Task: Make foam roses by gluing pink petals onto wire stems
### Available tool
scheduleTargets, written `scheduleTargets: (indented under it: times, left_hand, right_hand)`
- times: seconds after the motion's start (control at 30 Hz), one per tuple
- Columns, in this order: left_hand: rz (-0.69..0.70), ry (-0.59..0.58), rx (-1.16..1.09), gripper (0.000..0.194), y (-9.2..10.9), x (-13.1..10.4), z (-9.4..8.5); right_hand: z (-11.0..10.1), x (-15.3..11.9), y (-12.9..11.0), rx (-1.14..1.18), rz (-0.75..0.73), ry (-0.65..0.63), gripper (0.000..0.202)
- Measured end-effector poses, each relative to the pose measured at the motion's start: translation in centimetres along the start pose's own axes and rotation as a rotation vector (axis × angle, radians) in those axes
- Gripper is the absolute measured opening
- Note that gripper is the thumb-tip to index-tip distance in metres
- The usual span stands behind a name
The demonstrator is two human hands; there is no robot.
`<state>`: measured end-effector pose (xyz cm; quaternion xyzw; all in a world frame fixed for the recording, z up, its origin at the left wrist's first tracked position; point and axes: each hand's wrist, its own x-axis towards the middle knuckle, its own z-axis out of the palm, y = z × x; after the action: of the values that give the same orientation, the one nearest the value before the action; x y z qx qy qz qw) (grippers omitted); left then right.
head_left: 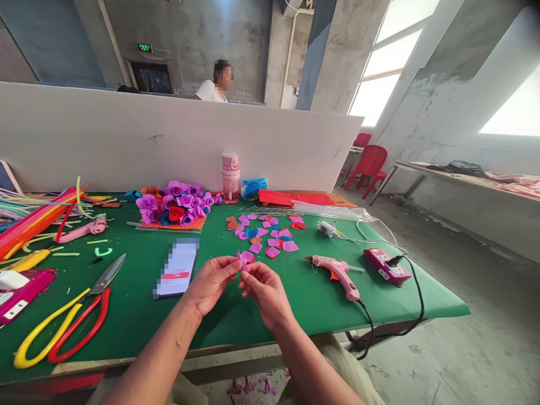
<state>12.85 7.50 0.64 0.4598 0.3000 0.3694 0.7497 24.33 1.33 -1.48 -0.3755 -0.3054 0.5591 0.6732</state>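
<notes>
Both hands meet above the front middle of the green table [139,315]. A small purple paper petal [242,260] is pinched between them. My left hand [214,284] is closed, thumb and forefinger on the petal's left side. My right hand [265,289] is closed as well, its fingertips on the petal's lower right. Just beyond the hands lie loose petals [273,252] in purple, red, blue and orange. A pink hot glue gun [337,273] rests to the right of my right hand. Left of my left hand is a phone [179,267] with a lit screen.
Large scissors [84,315] with yellow and red handles lie at the left. Behind are a bunch of paper roses [179,202], a pink bottle [230,177] and red paper sheets [295,198]. A power strip [386,267] with a black cable sits right. Beyond the white partition [181,138] is a person [213,90].
</notes>
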Motion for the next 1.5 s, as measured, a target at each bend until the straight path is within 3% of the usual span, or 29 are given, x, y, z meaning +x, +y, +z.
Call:
scheduleTargets:
  times: [0.23,0.5,0.83,1.2,1.5]
  left_hand:
    - [0.05,0.046,0.149,0.016,0.4,-0.3,0.1]
    - [0.078,0.094,0.051,0.018,0.1,-0.1,-0.1]
    - [0.014,-0.01,0.189,0.019,0.2,-0.3,-0.2]
    - [0.029,-0.003,0.027,0.015,-0.2,-0.2,0.2]
    - [0.065,0.041,-0.017,0.018,-0.8,-0.2,1.0]
  right_hand:
    - [0.1,-0.2,0.2,0.021,0.063,-0.001,0.023]
    - [0.1,-0.1,0.2,0.146,0.153,-0.044,0.024]
    - [-0.2,0.0,0.2,0.193,0.18,-0.026,0.024]
    - [-0.6,-0.1,0.1,0.289,0.265,-0.145,0.02]
    - [-0.1,-0.3,-0.3,0.176,0.043,-0.069,0.027]
